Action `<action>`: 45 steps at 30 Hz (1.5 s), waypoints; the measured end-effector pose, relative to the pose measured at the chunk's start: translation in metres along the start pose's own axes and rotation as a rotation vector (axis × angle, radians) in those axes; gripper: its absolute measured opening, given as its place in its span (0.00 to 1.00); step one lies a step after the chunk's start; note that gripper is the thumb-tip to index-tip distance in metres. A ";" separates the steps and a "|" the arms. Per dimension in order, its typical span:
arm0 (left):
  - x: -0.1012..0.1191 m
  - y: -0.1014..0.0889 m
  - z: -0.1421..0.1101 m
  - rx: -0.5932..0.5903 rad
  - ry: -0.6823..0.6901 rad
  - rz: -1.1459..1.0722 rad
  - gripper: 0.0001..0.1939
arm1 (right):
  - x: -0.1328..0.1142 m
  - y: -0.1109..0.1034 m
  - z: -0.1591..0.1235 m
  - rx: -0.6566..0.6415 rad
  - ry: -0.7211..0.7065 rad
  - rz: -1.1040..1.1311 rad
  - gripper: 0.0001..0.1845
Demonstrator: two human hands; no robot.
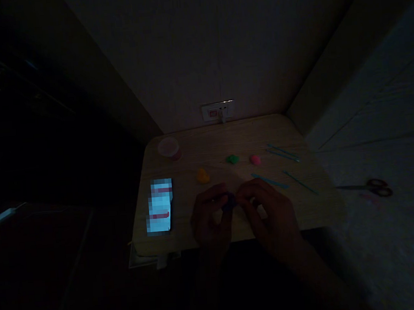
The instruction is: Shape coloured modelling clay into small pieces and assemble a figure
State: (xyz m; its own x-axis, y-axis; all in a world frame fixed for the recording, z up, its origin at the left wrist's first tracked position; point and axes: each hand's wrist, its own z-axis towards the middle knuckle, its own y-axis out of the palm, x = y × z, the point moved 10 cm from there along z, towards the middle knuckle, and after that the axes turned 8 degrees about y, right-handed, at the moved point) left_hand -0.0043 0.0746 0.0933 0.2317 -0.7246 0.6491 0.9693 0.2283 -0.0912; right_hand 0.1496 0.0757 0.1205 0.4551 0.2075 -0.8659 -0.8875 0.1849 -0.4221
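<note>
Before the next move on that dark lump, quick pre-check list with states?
1. Both hands on the small dark blue lump of clay: ok, left hand and right hand pinch it between them.
2. Lump over the light wooden table: ok.
3. Yellow clay lump, green clay lump and pink clay lump apart from the hands: ok.
4. Thin teal plastic modelling sticks beside the right hand, untouched: ok.
5. Lit phone lying flat near the left edge: ok.
6. Lighting: not ok, too dim to read the lump's shape.
</note>
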 end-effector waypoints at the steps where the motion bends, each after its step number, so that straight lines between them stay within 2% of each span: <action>1: 0.000 0.000 0.000 0.006 -0.008 -0.018 0.17 | 0.000 0.001 0.000 0.000 0.003 -0.003 0.08; 6: -0.006 0.002 -0.002 0.036 -0.074 -0.083 0.16 | 0.006 -0.004 0.001 0.037 0.054 0.053 0.08; 11: -0.005 -0.001 -0.001 0.050 -0.057 -0.085 0.17 | 0.006 -0.005 -0.002 -0.002 0.069 0.100 0.06; 21: -0.001 -0.001 -0.001 0.046 -0.044 -0.085 0.17 | -0.002 0.003 -0.002 -0.009 0.032 -0.005 0.08; 25: -0.009 0.007 -0.004 0.042 -0.160 -0.239 0.15 | 0.002 -0.002 0.000 0.026 0.058 -0.002 0.08; 29: -0.022 0.012 -0.012 0.086 -0.307 -0.401 0.15 | 0.010 -0.010 0.001 0.044 0.113 0.042 0.10; 35: -0.032 0.023 -0.016 0.081 -0.394 -0.587 0.14 | 0.014 -0.021 0.004 0.067 0.133 0.082 0.13; 40: -0.038 0.026 -0.017 0.077 -0.493 -0.671 0.14 | 0.021 -0.019 0.010 0.023 0.180 0.182 0.08; 45: -0.043 0.032 -0.023 0.038 -0.663 -0.767 0.15 | 0.028 -0.017 0.012 0.015 0.204 0.209 0.05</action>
State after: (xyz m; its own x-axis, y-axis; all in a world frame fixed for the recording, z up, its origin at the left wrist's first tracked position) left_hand 0.0183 0.0982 0.0449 -0.5551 -0.1798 0.8121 0.8318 -0.1180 0.5424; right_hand 0.1778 0.0900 0.1069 0.2368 0.0458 -0.9705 -0.9588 0.1726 -0.2258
